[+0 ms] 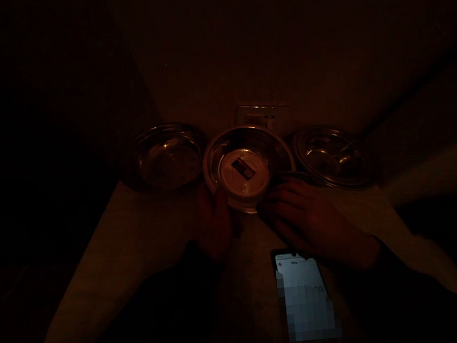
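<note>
In the dim light, a shiny metal bowl (279,153) with a dark rectangular label (243,168) on its bottom sits at the middle of the table. My left hand (214,224) is at the bowl's lower left rim, its thumb up against the edge and its fingers mostly lost in shadow. At the lower right rim is my right hand (307,215), fingers close together and bent over. A dark edge shows beneath and beyond those fingers, too dim to name. Whether the bowl rests fully on the table cannot be made out.
Another metal bowl (171,166) stands at the left, and a round metal dish or stack (332,159) at the right. A lit phone (305,293) lies near my right wrist. Behind the middle bowl, a wall plate (263,115) shows faintly. The light table (111,253) has dark surroundings.
</note>
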`<action>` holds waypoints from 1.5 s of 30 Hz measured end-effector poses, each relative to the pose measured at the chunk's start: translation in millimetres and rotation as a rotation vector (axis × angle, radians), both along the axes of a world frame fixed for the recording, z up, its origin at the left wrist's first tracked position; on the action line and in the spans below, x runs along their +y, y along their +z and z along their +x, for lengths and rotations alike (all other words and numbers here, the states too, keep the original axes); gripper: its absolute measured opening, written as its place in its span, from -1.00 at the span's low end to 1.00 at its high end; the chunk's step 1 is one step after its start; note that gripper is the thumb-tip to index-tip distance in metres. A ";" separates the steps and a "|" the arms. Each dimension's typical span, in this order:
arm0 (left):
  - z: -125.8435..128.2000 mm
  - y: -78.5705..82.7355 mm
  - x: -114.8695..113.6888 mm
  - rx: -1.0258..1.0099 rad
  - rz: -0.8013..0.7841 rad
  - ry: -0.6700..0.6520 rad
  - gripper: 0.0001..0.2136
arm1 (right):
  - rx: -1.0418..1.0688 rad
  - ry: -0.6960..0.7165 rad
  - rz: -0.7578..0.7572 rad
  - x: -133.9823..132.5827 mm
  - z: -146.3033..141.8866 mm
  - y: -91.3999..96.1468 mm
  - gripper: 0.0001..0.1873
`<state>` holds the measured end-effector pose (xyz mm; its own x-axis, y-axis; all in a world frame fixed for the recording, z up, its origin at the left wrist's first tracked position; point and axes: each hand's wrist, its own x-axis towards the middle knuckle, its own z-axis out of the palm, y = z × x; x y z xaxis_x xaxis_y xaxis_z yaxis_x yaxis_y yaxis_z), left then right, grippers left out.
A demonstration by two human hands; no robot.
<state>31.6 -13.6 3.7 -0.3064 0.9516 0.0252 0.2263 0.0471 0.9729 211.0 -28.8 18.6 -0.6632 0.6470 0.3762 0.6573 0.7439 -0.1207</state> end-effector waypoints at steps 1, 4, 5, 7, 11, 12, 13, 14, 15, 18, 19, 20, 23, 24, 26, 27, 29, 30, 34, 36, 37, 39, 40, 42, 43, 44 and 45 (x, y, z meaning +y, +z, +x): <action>0.9 0.3 -0.8 0.001 -0.018 -0.004 -0.79 | 0.011 0.011 0.008 0.0 -3.2 -2.4 -0.79; 2.1 -1.5 -2.3 -0.012 -0.072 -0.062 -0.75 | 0.025 0.034 0.022 -0.6 -10.0 -6.0 -0.78; 2.0 -3.0 -2.4 -0.014 -0.071 -0.076 -0.73 | 0.019 0.032 0.019 -0.7 -10.4 -5.7 -0.79; 0.8 -6.3 -2.0 -0.013 -0.027 -0.083 -0.71 | -0.006 0.027 -0.002 -0.6 -7.8 -3.2 -0.80; -2.6 -11.4 -0.1 -0.024 0.063 -0.098 -0.67 | -0.054 0.014 -0.043 1.3 5.4 4.7 -0.82; -3.1 -11.9 0.4 -0.025 0.070 -0.101 -0.67 | -0.057 0.007 -0.052 1.8 8.5 6.0 -0.82; -3.4 -12.1 0.7 -0.018 0.076 -0.098 -0.68 | -0.055 0.001 -0.060 2.2 10.9 6.8 -0.82; -3.4 -12.0 0.8 -0.003 0.079 -0.090 -0.69 | -0.055 -0.004 -0.069 2.3 12.4 6.8 -0.82; -3.2 -11.6 0.8 0.014 0.082 -0.079 -0.70 | -0.051 -0.006 -0.071 2.4 13.0 6.2 -0.82; -1.0 -9.5 -0.4 0.048 0.084 -0.049 -0.73 | -0.038 -0.012 -0.055 1.7 9.2 0.7 -0.80; 0.1 -8.6 -1.2 0.041 0.080 -0.049 -0.72 | -0.032 -0.011 -0.043 1.5 6.7 -1.7 -0.80; 1.4 -7.6 -2.3 0.021 0.067 -0.061 -0.71 | -0.020 -0.005 -0.027 1.3 4.0 -4.0 -0.79; 4.8 -5.2 -6.1 -0.077 -0.023 -0.128 -0.64 | 0.008 0.027 0.009 1.2 -3.5 -8.5 -0.76; 5.4 -4.8 -7.2 -0.108 -0.053 -0.153 -0.61 | 0.009 0.031 0.009 1.3 -4.9 -8.8 -0.75; 5.2 -4.7 -8.4 -0.142 -0.069 -0.179 -0.59 | 0.000 0.026 -0.007 1.7 -5.2 -7.2 -0.77; 4.4 -4.9 -8.4 -0.145 -0.066 -0.183 -0.59 | -0.010 0.022 -0.018 1.8 -3.8 -5.4 -0.78; 2.2 -5.2 -7.5 -0.134 -0.062 -0.177 -0.59 | -0.040 0.016 -0.039 2.2 1.3 -0.8 -0.79; 1.0 -5.3 -6.7 -0.122 -0.055 -0.165 -0.60 | -0.055 0.014 -0.050 2.4 4.6 1.6 -0.80; -0.1 -3.5 -5.0 -0.116 -0.017 -0.129 -0.62 | -0.067 -0.010 -0.070 3.9 13.7 5.7 -0.80; 1.4 -2.1 -5.8 -0.144 -0.027 -0.143 -0.61 | -0.052 -0.008 -0.051 4.6 12.3 3.2 -0.79; 2.2 -1.6 -6.5 -0.152 -0.039 -0.152 -0.59 | -0.048 -0.003 -0.043 4.8 10.3 1.1 -0.78; 3.6 -1.4 -7.6 -0.147 -0.038 -0.150 -0.57 | -0.036 0.009 -0.028 4.9 4.9 -3.7 -0.77; 3.9 -1.8 -7.9 -0.133 -0.031 -0.141 -0.56 | -0.028 0.014 -0.022 4.8 2.3 -5.9 -0.76; 3.8 -3.8 -7.6 -0.105 -0.036 -0.138 -0.56 | -0.013 0.028 -0.007 4.5 -0.9 -8.6 -0.76; 3.3 -5.2 -7.0 -0.092 -0.036 -0.138 -0.56 | -0.009 0.030 -0.002 4.4 -1.2 -8.8 -0.76; 2.5 -6.7 -6.3 -0.077 -0.025 -0.134 -0.56 | -0.011 0.031 -0.003 4.5 -0.5 -8.2 -0.76; 1.5 -8.2 -5.4 -0.063 -0.009 -0.132 -0.56 | -0.017 0.029 -0.007 4.7 1.0 -6.9 -0.77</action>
